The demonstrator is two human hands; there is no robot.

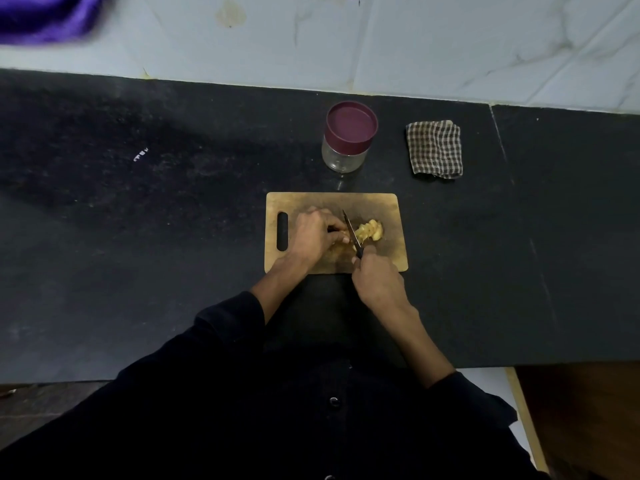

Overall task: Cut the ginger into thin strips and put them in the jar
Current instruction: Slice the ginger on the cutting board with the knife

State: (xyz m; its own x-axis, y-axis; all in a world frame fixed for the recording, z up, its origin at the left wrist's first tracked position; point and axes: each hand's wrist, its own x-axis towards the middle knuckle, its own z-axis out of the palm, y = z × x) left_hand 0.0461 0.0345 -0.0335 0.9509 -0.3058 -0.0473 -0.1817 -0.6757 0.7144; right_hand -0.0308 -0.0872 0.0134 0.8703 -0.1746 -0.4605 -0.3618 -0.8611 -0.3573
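A wooden board lies flat on the dark bench, its handle slot to the left. The left hand rests on the middle of the board with its fingers curled down over a piece of ginger; only a pale edge of that piece shows under the hand, so how much is held cannot be told. The right hand sits at the board's near edge, its fingers wrapped round the dark handle of a knife. The blade points away from the person and slightly left, standing on the board just beside the left fingertips, between them and a small heap of cut ginger. That heap (pale yellow, pieces too small to tell apart) lies on the board to the right of the blade, touching or nearly touching it.

Behind the board, a little apart from its far edge, stands the jar, clear glass, upright, with its maroon lid on. To the jar's right, apart from it, lies a folded checked cloth. Both forearms are bare up to dark sleeves. A blurred purple fabric shows at the top left, over the pale tiled wall.
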